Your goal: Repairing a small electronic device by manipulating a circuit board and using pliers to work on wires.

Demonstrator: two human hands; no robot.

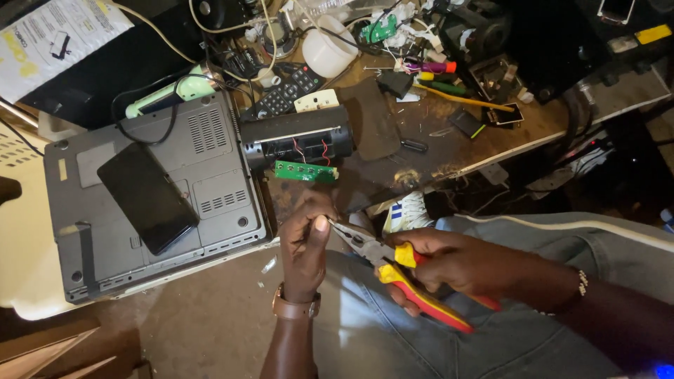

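Note:
My right hand (456, 263) grips long-nose pliers (393, 263) with red and yellow handles, their jaws pointing left. The jaw tips meet my left hand (305, 242), whose fingers pinch something small I cannot make out. Both hands hover over my lap in grey trousers (533, 231). Just above them, on the bench edge, lies an opened black speaker-like device (295, 139) with red wires showing and a green circuit board (305, 171) hanging out of it.
An upturned grey laptop (203, 151) with a black phone (147, 196) on it lies at left. A remote control (284, 91), white cup (330, 45), pens, screwdrivers and loose parts clutter the wooden bench (435, 151). Dark equipment fills the upper right.

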